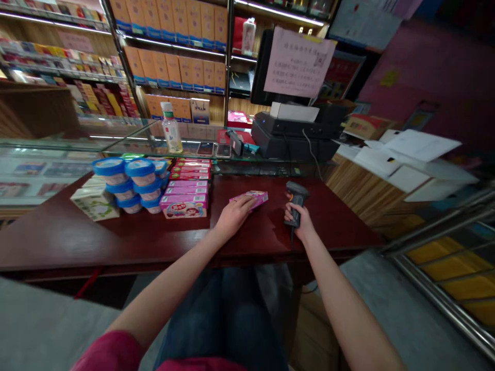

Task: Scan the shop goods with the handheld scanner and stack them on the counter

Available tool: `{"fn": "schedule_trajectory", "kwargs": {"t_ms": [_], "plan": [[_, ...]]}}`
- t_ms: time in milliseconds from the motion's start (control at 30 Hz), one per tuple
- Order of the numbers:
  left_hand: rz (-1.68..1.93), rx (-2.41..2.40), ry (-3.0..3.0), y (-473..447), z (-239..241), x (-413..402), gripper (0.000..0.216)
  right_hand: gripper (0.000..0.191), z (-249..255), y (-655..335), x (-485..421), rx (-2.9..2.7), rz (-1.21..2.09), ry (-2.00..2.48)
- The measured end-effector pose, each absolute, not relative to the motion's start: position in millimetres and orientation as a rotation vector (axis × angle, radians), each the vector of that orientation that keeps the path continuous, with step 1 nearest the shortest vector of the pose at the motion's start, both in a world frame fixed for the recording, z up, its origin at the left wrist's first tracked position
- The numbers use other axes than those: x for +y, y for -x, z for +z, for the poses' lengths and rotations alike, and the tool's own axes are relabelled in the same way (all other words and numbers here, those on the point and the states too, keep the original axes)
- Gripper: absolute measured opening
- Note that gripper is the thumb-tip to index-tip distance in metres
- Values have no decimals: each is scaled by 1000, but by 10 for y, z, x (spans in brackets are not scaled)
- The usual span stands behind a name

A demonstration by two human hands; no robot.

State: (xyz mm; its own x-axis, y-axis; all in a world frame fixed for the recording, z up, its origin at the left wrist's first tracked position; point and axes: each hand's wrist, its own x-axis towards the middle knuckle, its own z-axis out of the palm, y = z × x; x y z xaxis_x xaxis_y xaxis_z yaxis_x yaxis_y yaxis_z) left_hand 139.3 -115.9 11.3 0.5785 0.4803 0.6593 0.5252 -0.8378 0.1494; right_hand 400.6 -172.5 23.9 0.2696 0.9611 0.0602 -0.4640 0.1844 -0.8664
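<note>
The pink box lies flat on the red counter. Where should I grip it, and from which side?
Probably across its two long edges, coming from above. The pink box lies flat, so only its thin sides offer a pinch. The left hand already rests on its near-left end; the right hand holds the scanner.

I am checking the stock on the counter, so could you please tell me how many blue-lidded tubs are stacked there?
6 tubs show in the blue-lidded tubs stack: two columns of three, left of the pink boxes, away from the left hand. More may be hidden behind.
</note>
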Motion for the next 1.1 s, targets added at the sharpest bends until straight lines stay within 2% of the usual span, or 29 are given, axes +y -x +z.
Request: {"fn": "schedule_trajectory", "kwargs": {"t_ms": [233,367,433,567,733,967,1100], "plan": [[-1159,-1172,2895,-2027,56,-229,51,44,344,-4196,-1407,-853,1154,988],[-1108,-1495,2771,-2007,27,-78,57,50,242,-4052,-1219,-864,1096,1011],[-1084,-1452,2749,-1955,6,-43,56,51,177,-3989,-1204,-849,1046,1017],[-1103,-1468,2749,-1908,-29,71,68,52,137,-3960,-1245,-854,1105,1049],[-1190,-1577,2790,-1926,-54,162,50,55,169,-3971,-1251,-881,1165,1071],[-1686,-1381,2885,-1881,-77,170,38,54,175,-3949,-1269,-866,1087,1117],[-1844,-1401,2870,-1890,-53,150,34,49,178,-3954,-1267,-880,1064,1137]]}}
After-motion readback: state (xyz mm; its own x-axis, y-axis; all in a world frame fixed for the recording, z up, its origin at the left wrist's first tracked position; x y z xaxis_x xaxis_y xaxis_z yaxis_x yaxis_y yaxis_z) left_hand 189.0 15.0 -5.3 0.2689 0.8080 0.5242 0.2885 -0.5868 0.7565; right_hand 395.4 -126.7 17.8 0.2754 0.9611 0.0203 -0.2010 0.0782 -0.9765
